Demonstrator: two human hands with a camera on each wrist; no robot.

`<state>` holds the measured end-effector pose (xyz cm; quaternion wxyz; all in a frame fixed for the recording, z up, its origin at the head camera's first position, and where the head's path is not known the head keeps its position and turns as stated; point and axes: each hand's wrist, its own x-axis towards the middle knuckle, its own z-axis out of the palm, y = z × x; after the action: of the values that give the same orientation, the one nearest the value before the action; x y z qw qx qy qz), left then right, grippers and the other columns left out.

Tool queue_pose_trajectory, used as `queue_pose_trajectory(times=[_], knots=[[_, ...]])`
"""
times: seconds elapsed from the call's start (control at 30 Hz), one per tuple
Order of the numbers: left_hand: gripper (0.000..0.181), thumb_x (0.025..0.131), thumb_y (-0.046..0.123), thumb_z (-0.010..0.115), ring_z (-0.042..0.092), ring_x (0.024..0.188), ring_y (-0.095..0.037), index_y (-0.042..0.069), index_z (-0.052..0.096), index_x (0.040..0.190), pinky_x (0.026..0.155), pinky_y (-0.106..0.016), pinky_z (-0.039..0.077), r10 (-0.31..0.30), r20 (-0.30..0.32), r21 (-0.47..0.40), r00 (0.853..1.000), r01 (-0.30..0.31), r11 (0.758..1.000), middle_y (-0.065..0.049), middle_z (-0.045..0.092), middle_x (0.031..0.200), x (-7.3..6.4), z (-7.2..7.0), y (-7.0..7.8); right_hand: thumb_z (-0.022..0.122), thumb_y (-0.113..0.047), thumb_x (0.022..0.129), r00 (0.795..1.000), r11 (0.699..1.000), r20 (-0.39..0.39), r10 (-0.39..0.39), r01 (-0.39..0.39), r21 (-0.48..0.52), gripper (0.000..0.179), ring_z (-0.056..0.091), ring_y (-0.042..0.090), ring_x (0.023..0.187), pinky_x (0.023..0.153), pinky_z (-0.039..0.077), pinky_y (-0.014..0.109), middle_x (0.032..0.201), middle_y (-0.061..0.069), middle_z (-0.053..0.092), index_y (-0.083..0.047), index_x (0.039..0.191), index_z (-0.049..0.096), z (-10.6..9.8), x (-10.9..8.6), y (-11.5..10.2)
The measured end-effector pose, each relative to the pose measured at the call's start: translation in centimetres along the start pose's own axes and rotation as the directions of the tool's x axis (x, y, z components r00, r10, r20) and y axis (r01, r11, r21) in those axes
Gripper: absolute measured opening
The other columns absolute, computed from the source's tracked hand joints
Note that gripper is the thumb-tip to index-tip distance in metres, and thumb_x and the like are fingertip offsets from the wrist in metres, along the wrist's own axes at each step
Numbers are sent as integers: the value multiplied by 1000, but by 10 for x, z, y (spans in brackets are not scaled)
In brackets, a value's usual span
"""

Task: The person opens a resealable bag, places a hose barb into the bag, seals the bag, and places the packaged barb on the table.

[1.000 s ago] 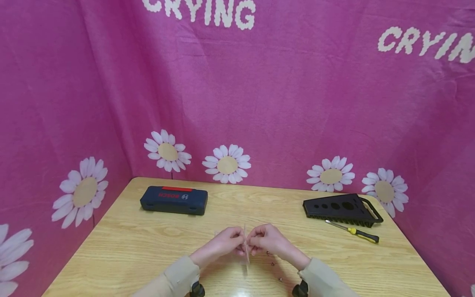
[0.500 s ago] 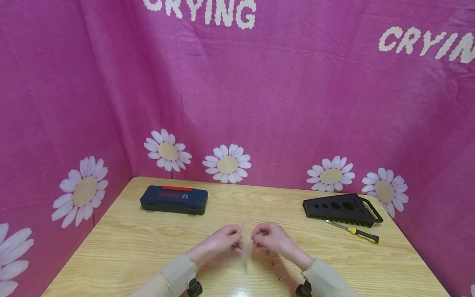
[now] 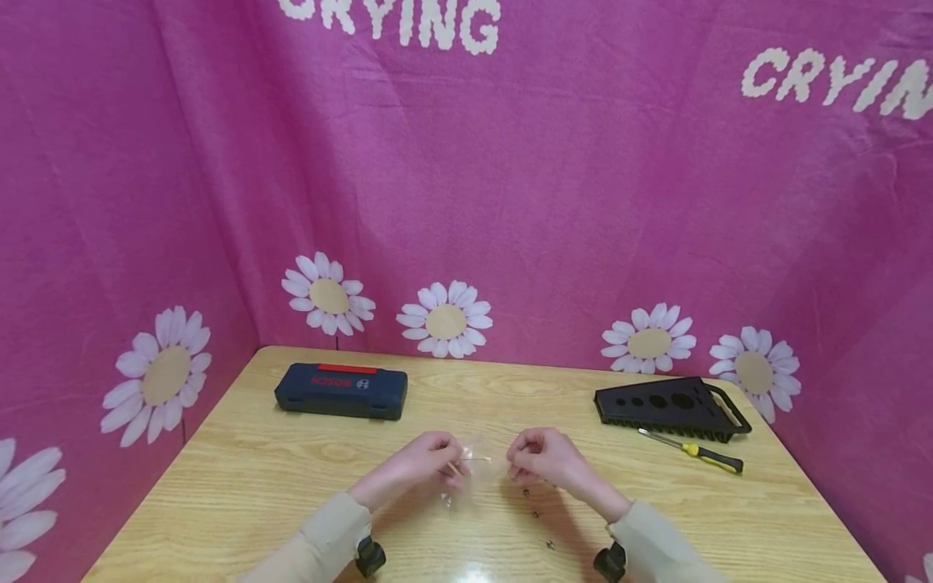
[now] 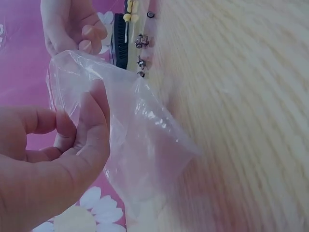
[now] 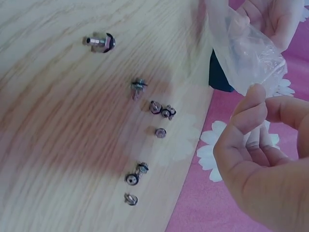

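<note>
A clear plastic bag stretches between both hands above the table. My left hand pinches one side of it, thumb against curled fingers. At the opposite edge, the thumb and forefinger of my right hand pinch the film. In the left wrist view the bag hangs slack and wrinkled, its lower corner drooping toward the wood. Small metal screws with dark rings lie scattered on the table beneath and beside my right hand.
A dark blue Bosch case lies at the back left. At the back right is a black slotted rack with a handle, and a yellow-and-black screwdriver lies in front of it. A pink flowered cloth hangs behind the table.
My hands have moved apart, left hand to the left and right hand to the right. The bag, seen edge-on before, is now spread out between them.
</note>
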<state>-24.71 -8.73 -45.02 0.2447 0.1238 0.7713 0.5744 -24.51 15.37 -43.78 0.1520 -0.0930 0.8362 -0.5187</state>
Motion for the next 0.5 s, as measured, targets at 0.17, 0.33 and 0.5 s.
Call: queue_pose_trajectory(times=[0.17, 0.33, 0.5], knots=[[22, 100, 17, 48, 64, 77, -11, -1, 60, 99, 78, -28, 56, -17, -29, 37, 999, 18, 999, -8, 68, 94, -2, -3, 5, 63, -5, 92, 999, 1000, 28, -21, 20, 2, 13, 69, 12, 71, 73, 62, 41, 79, 10, 71, 7, 94, 65, -4, -1, 0], [21, 97, 17, 51, 59, 74, -13, 0, 62, 95, 74, -27, 52, -13, -53, 75, 999, 17, 997, -5, 64, 87, -3, -4, 9, 62, -4, 92, 999, 1000, 45, -31, 31, 0, 13, 69, 13, 72, 74, 62, 43, 80, 13, 71, 8, 94, 64, -5, -2, -2], [21, 98, 18, 53, 59, 73, -13, 0, 64, 95, 73, -26, 52, 2, -76, 112, 997, 6, 994, -6, 65, 87, -1, 0, 12, 62, -5, 91, 999, 1000, 36, -24, 24, -10, 12, 69, 14, 73, 73, 62, 41, 77, 7, 70, 6, 93, 65, -1, -3, -5]])
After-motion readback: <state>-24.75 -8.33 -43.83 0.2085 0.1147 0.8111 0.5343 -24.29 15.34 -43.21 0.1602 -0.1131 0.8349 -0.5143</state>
